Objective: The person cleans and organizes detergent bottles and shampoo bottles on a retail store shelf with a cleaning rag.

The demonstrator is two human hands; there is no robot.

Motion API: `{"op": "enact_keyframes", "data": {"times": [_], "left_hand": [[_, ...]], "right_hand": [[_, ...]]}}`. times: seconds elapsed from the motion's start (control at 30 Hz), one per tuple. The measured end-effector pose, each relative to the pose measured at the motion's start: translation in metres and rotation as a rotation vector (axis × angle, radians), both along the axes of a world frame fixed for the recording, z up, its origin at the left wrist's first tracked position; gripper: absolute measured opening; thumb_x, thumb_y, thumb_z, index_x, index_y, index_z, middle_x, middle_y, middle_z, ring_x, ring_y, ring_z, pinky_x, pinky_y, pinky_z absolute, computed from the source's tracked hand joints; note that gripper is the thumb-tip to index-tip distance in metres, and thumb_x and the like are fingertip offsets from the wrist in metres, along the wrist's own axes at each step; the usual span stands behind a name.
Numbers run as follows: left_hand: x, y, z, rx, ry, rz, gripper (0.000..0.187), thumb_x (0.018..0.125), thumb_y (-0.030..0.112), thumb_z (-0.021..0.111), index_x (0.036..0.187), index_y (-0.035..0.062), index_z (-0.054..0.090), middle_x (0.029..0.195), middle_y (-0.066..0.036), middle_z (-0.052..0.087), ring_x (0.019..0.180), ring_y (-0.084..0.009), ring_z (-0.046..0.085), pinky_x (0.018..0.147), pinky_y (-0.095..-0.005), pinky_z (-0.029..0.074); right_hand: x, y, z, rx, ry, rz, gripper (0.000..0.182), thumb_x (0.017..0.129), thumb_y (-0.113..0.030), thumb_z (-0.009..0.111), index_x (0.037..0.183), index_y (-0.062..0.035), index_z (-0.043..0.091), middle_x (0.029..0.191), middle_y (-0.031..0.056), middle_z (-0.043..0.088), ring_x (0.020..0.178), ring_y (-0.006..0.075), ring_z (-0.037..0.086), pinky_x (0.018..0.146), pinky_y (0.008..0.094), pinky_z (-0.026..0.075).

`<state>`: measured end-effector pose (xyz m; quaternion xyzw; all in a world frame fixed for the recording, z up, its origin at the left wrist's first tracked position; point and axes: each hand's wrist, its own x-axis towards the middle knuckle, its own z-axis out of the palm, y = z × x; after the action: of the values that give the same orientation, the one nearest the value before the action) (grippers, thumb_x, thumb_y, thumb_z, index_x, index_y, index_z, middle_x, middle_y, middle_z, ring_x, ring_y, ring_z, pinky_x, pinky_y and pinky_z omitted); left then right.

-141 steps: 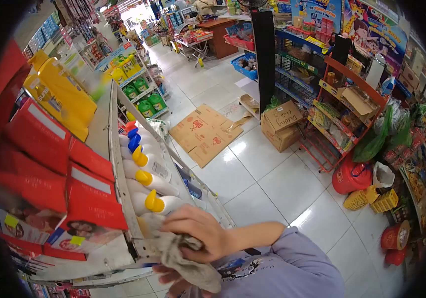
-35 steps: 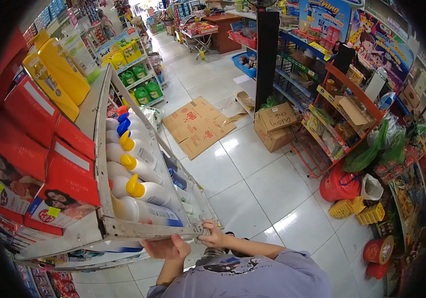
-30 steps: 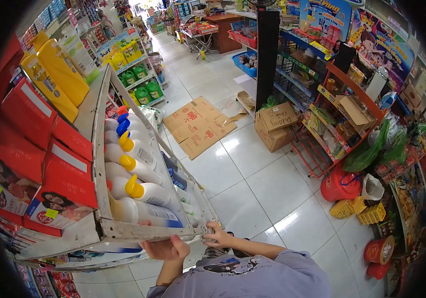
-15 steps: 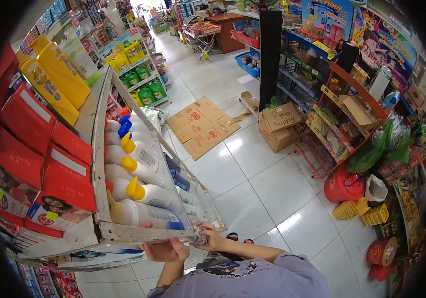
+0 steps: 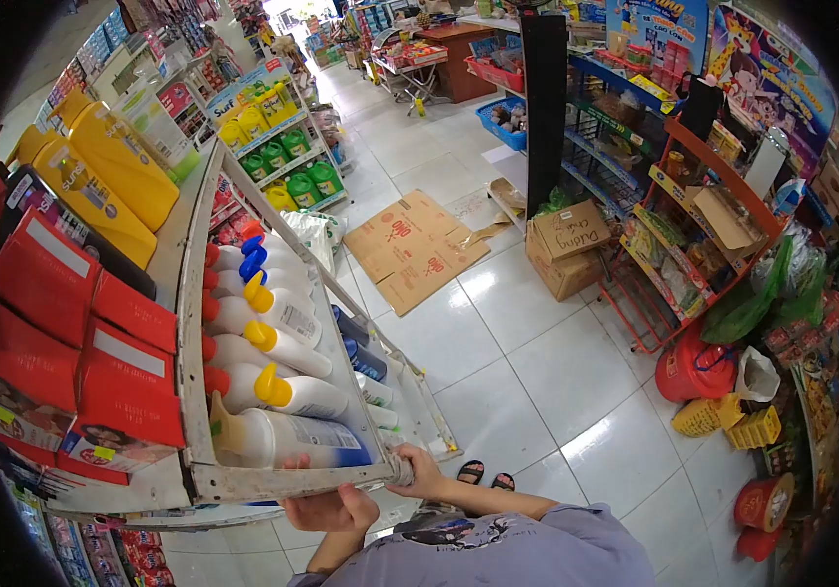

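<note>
At the bottom centre, my left hand (image 5: 331, 509) is curled at the front edge of the white metal shelf (image 5: 283, 481), its fingertips rising behind the rim and its thumb in front. My right hand (image 5: 414, 472) is closed around a greyish cloth (image 5: 400, 471) against the shelf's corner. Just behind the rim lies a large white and blue bottle (image 5: 287, 437). Several white bottles with yellow, blue and red caps lie in a row beyond it. Red boxes (image 5: 126, 382) stand on the left, with yellow bottles (image 5: 126, 161) behind them.
Flattened cardboard (image 5: 415, 249) lies on the tiled floor ahead. Cardboard boxes (image 5: 564, 249) and a red rack (image 5: 679, 254) stand to the right, near a red bucket (image 5: 690, 367). A green-bottle display (image 5: 287, 152) is behind the shelf.
The view has shifted, so the floor items appear slightly farther right and more of the sandals shows. Both hands stay at the shelf edge, the right one still on the cloth.
</note>
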<state>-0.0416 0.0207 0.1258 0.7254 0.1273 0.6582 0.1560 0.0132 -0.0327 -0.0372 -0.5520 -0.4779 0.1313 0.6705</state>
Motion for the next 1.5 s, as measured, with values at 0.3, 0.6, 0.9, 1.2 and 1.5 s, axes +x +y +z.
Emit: {"op": "enact_keyframes", "data": {"times": [0.3,0.6,0.9,1.2,1.5], "left_hand": [[-0.001,-0.002,0.003,-0.024,0.023,0.051,0.062,0.064,0.007,0.042,0.115,0.0000,0.006,0.111,-0.025,0.023,0.098,-0.0312,0.034,0.084,-0.0388,0.030],[0.001,-0.001,0.003,0.006,0.012,0.068,0.061,0.063,0.006,0.039,0.114,-0.0007,0.006,0.112,-0.026,0.023,0.097,-0.0314,0.035,0.085,-0.0389,0.030],[-0.003,-0.005,0.007,0.024,0.179,0.198,0.060,0.067,0.012,0.034,0.115,-0.0012,0.001,0.119,-0.017,0.021,0.107,-0.0237,0.031,0.091,-0.0368,0.023],[0.003,-0.005,0.008,0.024,0.128,0.248,0.063,0.065,0.012,0.035,0.116,0.0012,0.000,0.118,-0.018,0.021,0.104,-0.0249,0.033,0.089,-0.0369,0.028],[0.008,-0.007,0.004,-0.030,0.040,0.291,0.063,0.064,0.012,0.035,0.116,0.0025,0.002,0.119,-0.016,0.021,0.104,-0.0233,0.032,0.089,-0.0357,0.028]], "right_hand": [[0.002,0.006,-0.010,0.119,-0.065,-0.104,0.054,0.049,-0.020,0.071,0.088,-0.0063,0.036,0.083,0.0108,0.045,0.072,0.0254,0.045,0.062,0.0320,0.036],[0.005,-0.001,-0.035,-0.054,-0.065,-0.038,0.055,0.048,-0.022,0.071,0.088,-0.0074,0.036,0.083,0.0103,0.042,0.076,0.0265,0.041,0.067,0.0340,0.033],[0.008,-0.008,-0.093,-0.233,-0.151,-0.032,0.056,0.050,-0.029,0.067,0.092,-0.0042,0.039,0.084,0.0117,0.046,0.079,0.0286,0.043,0.073,0.0363,0.031],[0.016,-0.013,-0.155,-0.346,-0.212,0.088,0.061,0.048,-0.031,0.067,0.097,-0.0049,0.041,0.090,0.0107,0.046,0.087,0.0248,0.042,0.074,0.0361,0.029],[0.018,-0.015,-0.162,-0.350,-0.242,0.032,0.057,0.049,-0.031,0.065,0.093,-0.0040,0.043,0.085,0.0123,0.046,0.083,0.0276,0.043,0.074,0.0355,0.029]]}}
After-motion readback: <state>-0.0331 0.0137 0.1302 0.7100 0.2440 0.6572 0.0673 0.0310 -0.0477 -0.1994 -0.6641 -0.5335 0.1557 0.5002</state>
